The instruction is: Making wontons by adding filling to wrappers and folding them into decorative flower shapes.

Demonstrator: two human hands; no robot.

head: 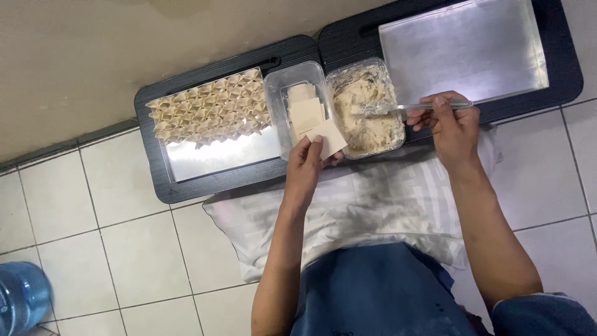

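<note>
Left hand [306,163] pinches one square wrapper [328,137] between thumb and fingers, held flat just over the near edges of the two tubs. Right hand [449,121] is closed around a fork [410,106] handle; the tines are buried in the filling [365,115].

Filling: pale, lumpy paste in a clear plastic tub [393,134], right of centre. Just left of it, touching, a second clear tub [277,112] holds a short stack of wrappers [305,111].

Both tubs sit where two black trays meet. Left black tray [155,162] carries a metal sheet [217,155]; its far half is packed with folded dumplings [211,109] in tight rows, near half bare metal. Right black tray [563,81] carries a second metal sheet [463,46], nothing on it visible.

Trays lie on a white tiled floor [124,249], far edges against a beige wall [93,56]. A white striped pillow [373,205] lies between the trays and the person's lap, under both forearms. Blue clothing at bottom centre. Blue water jug [22,295] at lower left, well apart from everything else.

Fork handle passes over the near left corner of the right sheet. Held wrapper is near the filling tub's left rim; can't tell if it touches.
</note>
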